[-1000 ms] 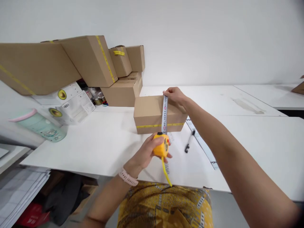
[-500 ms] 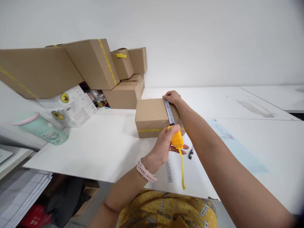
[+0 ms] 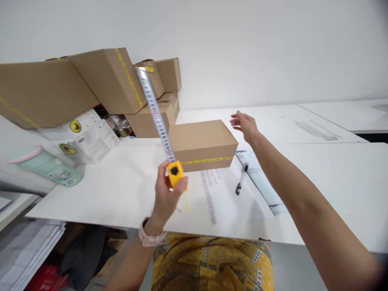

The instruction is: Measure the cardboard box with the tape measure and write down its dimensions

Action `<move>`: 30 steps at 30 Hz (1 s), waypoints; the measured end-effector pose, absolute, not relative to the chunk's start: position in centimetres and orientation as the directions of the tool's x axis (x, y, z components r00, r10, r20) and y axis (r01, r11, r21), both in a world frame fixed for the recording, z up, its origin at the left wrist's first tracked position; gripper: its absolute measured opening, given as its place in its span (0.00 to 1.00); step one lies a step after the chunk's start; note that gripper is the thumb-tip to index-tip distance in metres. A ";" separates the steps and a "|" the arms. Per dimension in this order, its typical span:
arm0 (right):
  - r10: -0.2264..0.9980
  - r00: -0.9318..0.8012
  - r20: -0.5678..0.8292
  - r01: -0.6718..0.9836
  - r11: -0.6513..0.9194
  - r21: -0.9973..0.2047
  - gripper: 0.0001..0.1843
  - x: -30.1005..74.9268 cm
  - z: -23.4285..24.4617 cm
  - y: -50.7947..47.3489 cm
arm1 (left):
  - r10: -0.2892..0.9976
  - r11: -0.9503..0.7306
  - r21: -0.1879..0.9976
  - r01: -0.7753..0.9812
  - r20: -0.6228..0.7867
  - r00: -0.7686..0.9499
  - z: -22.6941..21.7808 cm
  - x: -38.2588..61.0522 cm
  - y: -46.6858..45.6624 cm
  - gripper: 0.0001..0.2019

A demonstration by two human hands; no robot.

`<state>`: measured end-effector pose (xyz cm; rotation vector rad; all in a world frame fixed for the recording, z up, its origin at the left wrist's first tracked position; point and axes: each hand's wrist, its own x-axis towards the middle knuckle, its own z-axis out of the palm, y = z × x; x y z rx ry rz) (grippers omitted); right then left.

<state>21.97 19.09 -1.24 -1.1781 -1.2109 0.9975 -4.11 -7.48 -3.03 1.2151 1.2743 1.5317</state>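
My left hand (image 3: 165,194) is closed round a yellow tape measure (image 3: 176,173), held above the table's near edge. Its white blade (image 3: 155,113) sticks up and to the left, free at the tip. A small cardboard box (image 3: 201,143) with a yellow tape band lies on the white table (image 3: 121,190) just behind that hand. My right hand (image 3: 245,125) hovers open past the box's far right corner, fingers spread, touching nothing.
A black pen (image 3: 241,184) lies on printed sheets (image 3: 212,190) to the right of the box. Stacked cardboard boxes (image 3: 115,81) fill the back left, with white product boxes (image 3: 87,137) and a mint-green cup (image 3: 45,163) on its side beside them.
My right hand has let go of the blade's end and lifted off the box. My left hand swung the tape measure left, so the blade now points up and away from the box.
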 end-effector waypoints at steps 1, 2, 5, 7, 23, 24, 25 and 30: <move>0.986 0.126 0.110 0.065 0.103 -0.993 0.23 23.0 -2.6 17.7 | 0.940 -0.197 0.979 0.045 0.201 -0.275 -3.7 -5.4 -7.3 0.29; 0.990 0.122 0.077 0.081 0.068 -0.994 0.23 23.8 -4.0 16.2 | 0.937 -0.180 0.982 0.051 0.187 -0.296 -4.3 -6.5 -6.9 0.29; 0.997 -0.016 0.074 0.014 0.074 -0.997 0.27 24.5 -6.7 12.1 | 0.959 -0.082 0.996 -0.018 0.074 -0.275 -5.1 -8.4 -5.0 0.28; 0.984 -0.067 0.167 0.014 0.169 -0.986 0.31 23.9 -6.5 10.4 | 0.959 -0.072 0.996 -0.051 0.055 -0.277 -4.6 -8.6 -3.6 0.29; 0.735 -0.109 0.670 0.733 0.515 -0.446 0.11 19.9 2.4 16.6 | 0.993 -0.120 0.977 -0.176 0.120 -0.009 -0.9 -2.2 -5.9 0.27; 0.727 -0.120 0.676 0.754 0.509 -0.414 0.12 19.7 2.5 16.6 | 0.996 -0.049 0.978 -0.202 0.064 0.069 -1.8 -1.2 -6.4 0.26; 0.719 -0.127 0.683 0.772 0.504 -0.388 0.12 19.6 2.6 16.6 | 0.991 0.013 0.975 -0.220 0.017 0.131 -2.6 -0.3 -6.8 0.26; 0.696 -0.196 0.690 0.808 0.514 -0.288 0.15 19.2 2.9 16.1 | 0.967 0.161 0.949 -0.271 -0.097 0.234 -5.3 2.3 -7.5 0.25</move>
